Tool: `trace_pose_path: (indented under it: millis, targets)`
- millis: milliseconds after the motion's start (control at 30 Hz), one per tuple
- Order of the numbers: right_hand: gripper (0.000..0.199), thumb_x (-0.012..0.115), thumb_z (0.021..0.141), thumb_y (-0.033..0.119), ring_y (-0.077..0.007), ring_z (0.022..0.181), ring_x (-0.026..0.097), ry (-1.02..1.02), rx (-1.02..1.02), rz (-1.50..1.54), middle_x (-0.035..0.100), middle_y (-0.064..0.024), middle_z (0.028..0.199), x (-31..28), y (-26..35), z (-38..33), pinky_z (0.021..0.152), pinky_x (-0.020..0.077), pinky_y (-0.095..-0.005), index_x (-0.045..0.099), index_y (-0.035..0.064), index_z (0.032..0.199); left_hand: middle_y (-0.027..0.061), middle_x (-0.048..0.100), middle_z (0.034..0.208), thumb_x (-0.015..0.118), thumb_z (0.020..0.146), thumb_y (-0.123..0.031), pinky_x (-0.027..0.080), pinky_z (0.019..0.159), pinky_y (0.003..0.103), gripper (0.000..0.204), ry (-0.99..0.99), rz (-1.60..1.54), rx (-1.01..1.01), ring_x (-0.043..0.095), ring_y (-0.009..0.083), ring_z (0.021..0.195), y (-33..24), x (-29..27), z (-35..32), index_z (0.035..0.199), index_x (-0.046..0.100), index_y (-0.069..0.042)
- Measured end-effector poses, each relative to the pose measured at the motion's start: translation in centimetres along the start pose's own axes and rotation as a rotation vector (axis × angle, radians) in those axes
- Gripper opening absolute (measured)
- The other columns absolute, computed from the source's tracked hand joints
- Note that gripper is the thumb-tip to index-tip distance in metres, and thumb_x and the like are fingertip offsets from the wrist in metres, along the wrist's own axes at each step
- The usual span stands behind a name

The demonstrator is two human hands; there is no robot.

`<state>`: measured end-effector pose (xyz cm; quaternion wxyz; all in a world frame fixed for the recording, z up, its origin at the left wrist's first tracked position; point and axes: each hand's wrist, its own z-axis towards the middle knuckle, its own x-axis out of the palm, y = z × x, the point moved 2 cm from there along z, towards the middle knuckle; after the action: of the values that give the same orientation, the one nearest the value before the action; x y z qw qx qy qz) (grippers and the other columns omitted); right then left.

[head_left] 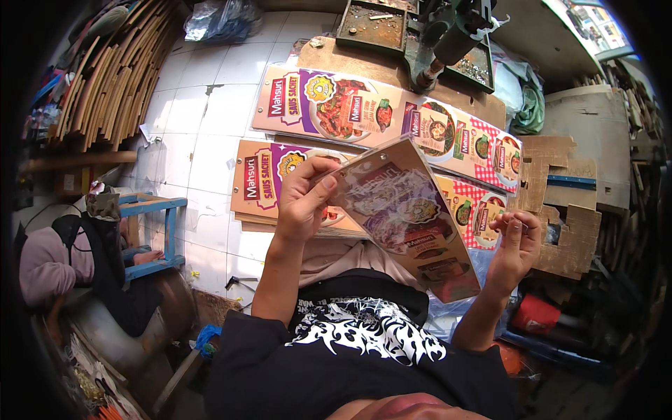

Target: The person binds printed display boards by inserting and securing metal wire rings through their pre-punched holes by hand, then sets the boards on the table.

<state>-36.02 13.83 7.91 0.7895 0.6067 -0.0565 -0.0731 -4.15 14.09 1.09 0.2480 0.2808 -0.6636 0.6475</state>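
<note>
My left hand (308, 199) pinches the upper left edge of a glossy printed display board (402, 217), brown and purple with food pictures. The board is tilted in front of my chest, its surface shiny with glare. My right hand (516, 248) is raised to the right of it, apart from its edge, thumb pressed to curled fingers; whatever they hold is too small to make out. Beyond the held board lies a long printed board (378, 115) with a purple panel and a red check pattern. A stack of similar boards (262, 183), with metal eyelets at the left end, lies nearer and partly covered.
A dark metal press (455, 45) stands at the far side between trays of small parts (373, 26). Cut cardboard (567, 210) lies at right. Brown sheets (122, 70) are stacked far left. Another person (59, 262) sits at left beside a blue stool (168, 234).
</note>
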Motion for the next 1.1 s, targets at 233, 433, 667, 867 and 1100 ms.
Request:
trace_pose_path:
  millis: [233,433,667,867,1100]
  targets:
    - [0.013,0.057,0.096,0.012,-0.0142,0.081,0.060,-0.455,0.026,-0.180,0.062,-0.0084,0.092,-9.9,-1.4,-1.4,0.072,0.0517,-0.0264,0.057,0.0007,0.103,0.0151,0.065,0.109,0.053,0.095,-0.010,0.059,0.080,0.040,0.021,-0.383,-0.067,0.049,0.067,0.0260,0.096,-4.0,-4.5,-5.9,0.115,0.052,-0.001]
    - [0.018,0.060,0.094,0.014,-0.0136,0.082,0.061,-0.618,0.018,-0.351,0.063,-0.0081,0.092,-12.6,-1.2,-1.2,0.072,0.0513,-0.0243,0.058,-0.0007,0.105,0.0165,0.061,0.115,0.052,0.096,-0.012,0.057,0.085,0.041,0.025,-0.520,-0.014,0.092,0.065,0.0255,0.102,-7.2,-9.1,-8.9,0.118,0.048,0.000]
    - [0.015,0.062,0.093,0.013,-0.0096,0.079,0.062,-0.593,0.216,-0.336,0.064,-0.0040,0.086,-15.0,-6.4,-1.7,0.070,0.0492,-0.0213,0.061,0.0016,0.102,0.0162,0.059,0.123,0.048,0.098,-0.010,0.053,0.093,0.041,0.027,-0.571,-0.019,0.080,0.061,0.0258,0.111,-7.3,-12.8,-9.8,0.123,0.050,0.001]
    - [0.014,0.062,0.092,0.010,-0.0088,0.079,0.061,-0.602,0.268,-0.331,0.065,-0.0040,0.087,-15.5,-9.1,-2.3,0.071,0.0486,-0.0214,0.062,0.0007,0.101,0.0163,0.061,0.119,0.048,0.098,-0.009,0.055,0.088,0.040,0.028,-0.587,0.036,0.093,0.063,0.0250,0.104,-6.3,-13.1,-8.8,0.124,0.049,0.000]
    - [0.013,0.063,0.091,0.012,-0.0136,0.086,0.064,-0.710,0.391,-0.016,0.066,-0.0074,0.091,-14.5,-14.0,-3.3,0.075,0.0519,-0.0270,0.061,0.0021,0.100,0.0102,0.061,0.108,0.065,0.089,-0.010,0.055,0.074,0.030,0.037,-0.874,0.827,0.105,0.063,0.0141,0.087,-6.3,-9.4,-7.9,0.121,0.052,0.004]
